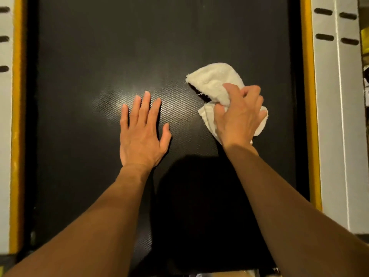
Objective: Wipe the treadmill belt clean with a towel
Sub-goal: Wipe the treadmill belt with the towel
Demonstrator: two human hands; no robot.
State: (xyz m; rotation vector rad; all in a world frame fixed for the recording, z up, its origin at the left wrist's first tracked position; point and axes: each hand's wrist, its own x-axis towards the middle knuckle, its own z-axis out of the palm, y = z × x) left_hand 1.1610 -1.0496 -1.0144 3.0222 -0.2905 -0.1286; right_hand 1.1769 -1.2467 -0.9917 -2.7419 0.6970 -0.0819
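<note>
Right hand (239, 114) fingers curled, clutching crumpled white towel (215, 80) on right side of black treadmill belt (119, 47). Left hand (141, 130) flat, fingers spread, resting mid-belt, apart from towel. Yellow side rails (308, 96) flank belt.
</note>
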